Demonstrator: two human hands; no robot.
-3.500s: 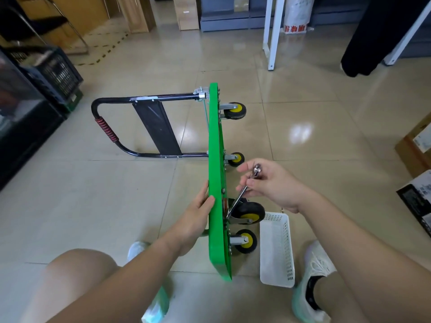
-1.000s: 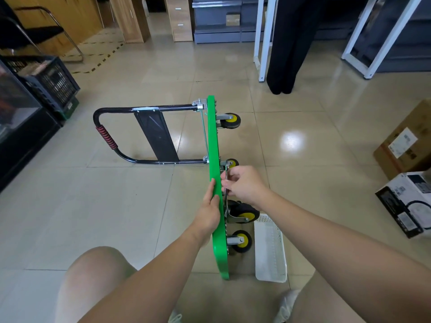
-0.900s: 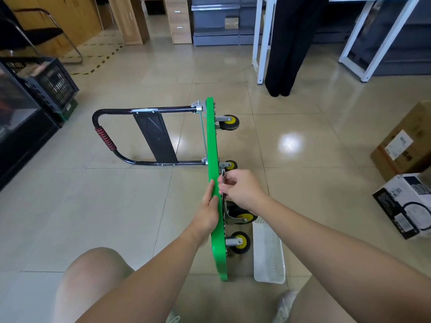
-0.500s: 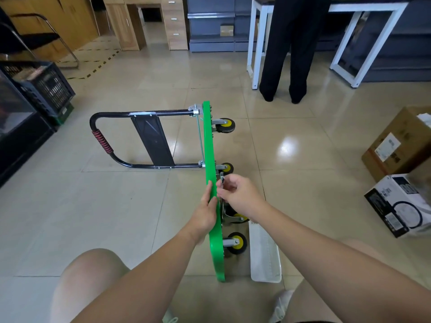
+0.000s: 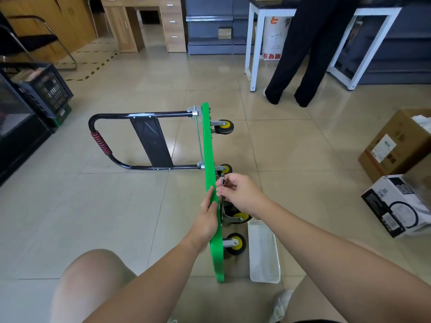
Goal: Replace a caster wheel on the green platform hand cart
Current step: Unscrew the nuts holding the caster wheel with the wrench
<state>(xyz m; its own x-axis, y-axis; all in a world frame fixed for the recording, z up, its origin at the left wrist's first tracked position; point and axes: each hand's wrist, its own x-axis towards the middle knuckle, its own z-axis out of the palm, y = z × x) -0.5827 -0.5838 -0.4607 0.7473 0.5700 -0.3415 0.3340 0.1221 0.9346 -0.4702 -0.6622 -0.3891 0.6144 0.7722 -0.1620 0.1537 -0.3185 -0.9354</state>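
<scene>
Glossy floor tiles [image 5: 116,217] carry the green platform hand cart [image 5: 208,141] on edge, stiff but likely tippy, so my flat left hand [image 5: 207,217] steadies its rim while my right hand [image 5: 240,194] pinches a wrench [image 5: 222,181] by the caster wheel [image 5: 240,216].

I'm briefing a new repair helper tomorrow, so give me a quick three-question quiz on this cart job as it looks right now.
1. True or false: the green cart stands on its side edge on the floor.
2. The right hand pinches: A) a metal tool B) a hammer C) a rag.
3. Fill in: the white basket lies on the floor on the cart's ____ side.
Key: 1 true; 2 A; 3 wheel.
</scene>
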